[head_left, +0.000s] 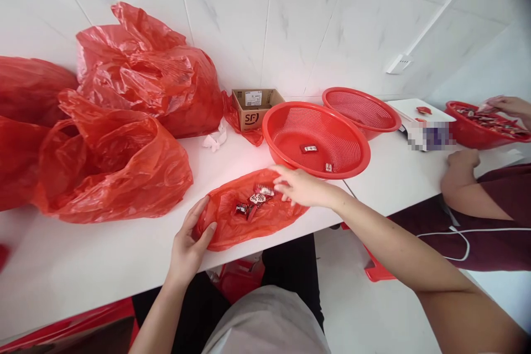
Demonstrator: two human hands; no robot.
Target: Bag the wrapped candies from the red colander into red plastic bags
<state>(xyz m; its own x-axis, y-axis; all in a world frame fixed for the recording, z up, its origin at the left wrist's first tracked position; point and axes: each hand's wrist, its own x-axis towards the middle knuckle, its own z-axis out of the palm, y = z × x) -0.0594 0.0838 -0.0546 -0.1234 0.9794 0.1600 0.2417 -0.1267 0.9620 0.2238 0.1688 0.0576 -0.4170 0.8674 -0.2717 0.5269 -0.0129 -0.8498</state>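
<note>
A small red plastic bag (pixel 236 227) lies open near the table's front edge, with several wrapped sweets (pixel 254 202) inside. My left hand (pixel 188 243) grips the bag's left rim, thumb and fingers closed on the plastic. My right hand (pixel 296 185) hovers over the bag's right side, fingers stretched toward the sweets and holding nothing. Just behind stands a red perforated basket (pixel 290 157) with two small wrapped sweets (pixel 309 149) in it.
Large crumpled red plastic bags (pixel 124 121) fill the table's left. A small cardboard box (pixel 255 106) stands by the tiled wall. A second red basket (pixel 360 110) sits further right. Another person's arm (pixel 464 177) rests there, their hand in a third red basket (pixel 481 130) of sweets.
</note>
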